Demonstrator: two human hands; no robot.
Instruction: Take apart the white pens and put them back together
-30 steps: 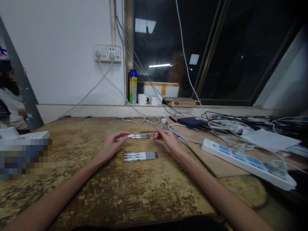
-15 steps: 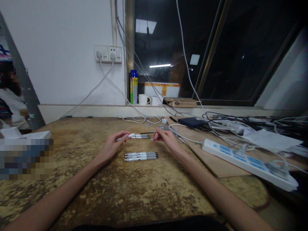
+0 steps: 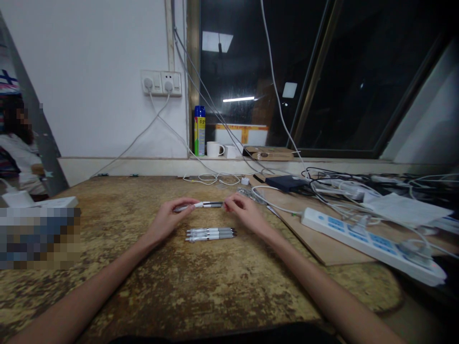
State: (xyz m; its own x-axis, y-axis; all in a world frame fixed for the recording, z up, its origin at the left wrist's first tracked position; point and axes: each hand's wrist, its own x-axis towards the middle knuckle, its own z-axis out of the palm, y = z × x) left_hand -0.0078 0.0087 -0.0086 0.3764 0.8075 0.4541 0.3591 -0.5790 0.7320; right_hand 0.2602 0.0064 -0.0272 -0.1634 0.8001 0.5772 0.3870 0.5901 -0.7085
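Slim white plastic pen barrel [image 3: 198, 205], pinched in the left hand [image 3: 169, 213] above the scuffed brown wooden desk [image 3: 201, 282], is best held steady, in line with the thin dark refill [image 3: 213, 203] apparently pinched by the right hand [image 3: 245, 210].

Camera: worn on the head, at the near side of the table [image 3: 201, 291], facing forward and down.
Forearms [image 3: 107, 282]: enter from the lower corners, close to the lens, and run inward.
Hands: left hand [image 3: 168, 217] and right hand [image 3: 245, 212] at middle distance, below mid-height in the view.
Pens [image 3: 211, 234]: near centre, seen at a slant from above.
Wall [image 3: 96, 71] and window [image 3: 358, 86]: beyond the table, across the upper half.
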